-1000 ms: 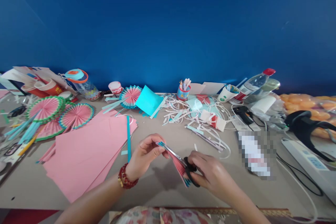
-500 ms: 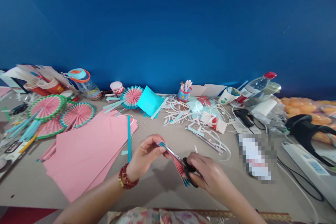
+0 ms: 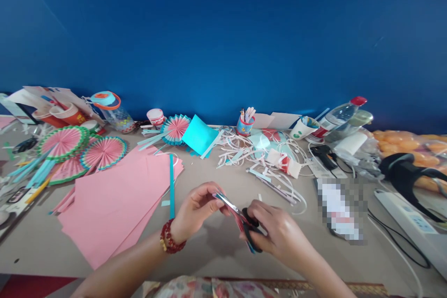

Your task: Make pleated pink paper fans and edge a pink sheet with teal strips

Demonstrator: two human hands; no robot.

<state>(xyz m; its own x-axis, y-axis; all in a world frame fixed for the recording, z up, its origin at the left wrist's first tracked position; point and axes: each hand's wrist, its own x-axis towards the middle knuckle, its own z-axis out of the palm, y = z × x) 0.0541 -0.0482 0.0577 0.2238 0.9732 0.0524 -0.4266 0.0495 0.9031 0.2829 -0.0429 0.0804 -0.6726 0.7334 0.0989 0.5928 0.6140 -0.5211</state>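
My right hand (image 3: 270, 230) grips black-handled scissors (image 3: 252, 226), fingers through the loops, the metal blades pointing up and left. Between thumb and fingers, my left hand (image 3: 200, 207) pinches a folded pink and blue pleated paper strip (image 3: 240, 224), held just above the table. The blades lie along this strip, their tips by my left fingertips. Much of the strip is hidden behind the scissors and my right hand. Left of my hands, a narrow blue paper strip (image 3: 172, 186) lies across pink sheets (image 3: 115, 195).
Finished pleated paper fans (image 3: 104, 152) lie at the left, and another fan (image 3: 175, 129) stands near the wall. White paper offcuts (image 3: 237, 146) spread over the back middle. A pen cup (image 3: 246, 125), a bottle (image 3: 337, 116) and a power strip (image 3: 412, 214) stand around.
The scissors' handles have spread further apart in my right hand. My left hand and the folded paper have shifted slightly right and down.
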